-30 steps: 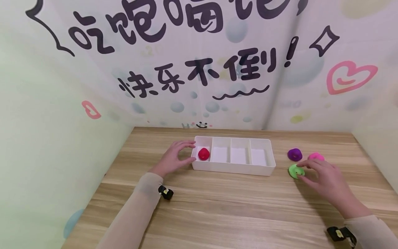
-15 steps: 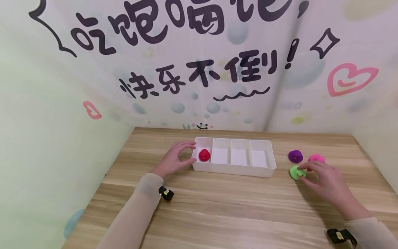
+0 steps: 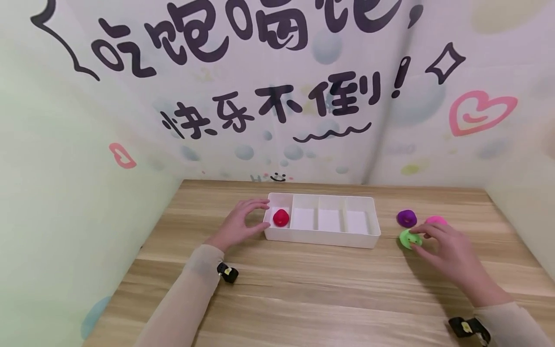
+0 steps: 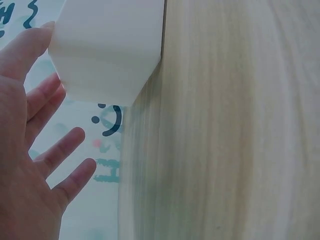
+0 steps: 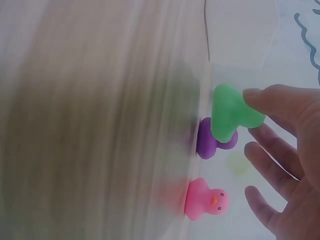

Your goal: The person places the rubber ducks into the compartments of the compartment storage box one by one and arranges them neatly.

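Note:
My right hand [image 3: 453,253] pinches a green rubber duck [image 3: 407,239] between thumb and fingers, right of the box. The right wrist view shows the green duck [image 5: 227,112] partly covering a purple toy [image 5: 204,145] of similar shape. Whether its base touches the table is unclear. A pink rubber duck [image 5: 202,199] stands close by, partly behind the fingers in the head view. With thumb and fingertips, my left hand [image 3: 237,222] touches the left end of a white box [image 3: 321,237] divided into compartments. Inside its leftmost compartment lies a small red toy [image 3: 281,218].
The wooden table [image 3: 303,294] meets a printed cloth backdrop [image 3: 243,164] just behind the box. Pale side walls flank the table on the left and right. In the head view the purple toy [image 3: 406,218] stands between the box and the pink duck [image 3: 435,220].
The head view has shifted slightly. Both hands keep their places: the left at the box's end, the right pinching the green duck.

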A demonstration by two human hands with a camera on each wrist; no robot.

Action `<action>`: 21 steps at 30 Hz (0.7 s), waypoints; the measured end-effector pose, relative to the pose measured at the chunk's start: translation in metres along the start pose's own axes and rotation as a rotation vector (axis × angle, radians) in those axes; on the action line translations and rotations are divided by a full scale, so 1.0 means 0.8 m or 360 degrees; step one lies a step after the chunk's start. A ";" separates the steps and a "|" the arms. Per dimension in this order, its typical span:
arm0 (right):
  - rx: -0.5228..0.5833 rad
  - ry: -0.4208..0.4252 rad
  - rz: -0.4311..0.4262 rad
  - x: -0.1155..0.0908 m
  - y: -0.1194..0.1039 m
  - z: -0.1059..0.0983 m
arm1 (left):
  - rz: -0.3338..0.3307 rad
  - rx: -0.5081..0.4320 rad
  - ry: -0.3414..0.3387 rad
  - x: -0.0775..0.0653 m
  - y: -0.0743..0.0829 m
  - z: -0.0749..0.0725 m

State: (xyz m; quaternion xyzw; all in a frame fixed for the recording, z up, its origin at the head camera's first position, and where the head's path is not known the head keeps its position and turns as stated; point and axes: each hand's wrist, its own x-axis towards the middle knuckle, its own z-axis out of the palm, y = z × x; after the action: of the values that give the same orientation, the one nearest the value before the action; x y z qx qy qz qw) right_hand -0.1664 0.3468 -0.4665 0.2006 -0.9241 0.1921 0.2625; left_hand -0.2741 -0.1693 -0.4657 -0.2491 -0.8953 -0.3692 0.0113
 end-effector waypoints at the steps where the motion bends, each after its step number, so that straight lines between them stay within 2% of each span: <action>1: 0.0013 0.0011 -0.0010 0.001 -0.001 0.001 | 0.0000 -0.0002 0.0004 -0.001 0.000 -0.001; 11: 0.0056 0.0047 -0.0006 0.012 -0.009 0.004 | -0.0025 -0.0015 -0.0014 -0.002 -0.001 -0.003; 18: 0.0095 0.0066 0.0005 0.029 -0.018 0.001 | 0.0040 0.0035 0.0010 -0.002 -0.002 -0.004; 21: 0.0106 0.0060 0.0004 0.037 -0.023 0.000 | 0.0028 0.0047 0.0002 -0.002 -0.002 -0.005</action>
State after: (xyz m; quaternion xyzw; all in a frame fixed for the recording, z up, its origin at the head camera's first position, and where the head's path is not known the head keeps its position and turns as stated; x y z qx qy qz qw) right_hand -0.1806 0.3232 -0.4453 0.2045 -0.9123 0.2268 0.2728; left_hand -0.2739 -0.1737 -0.4645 -0.2566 -0.8983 -0.3560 0.0188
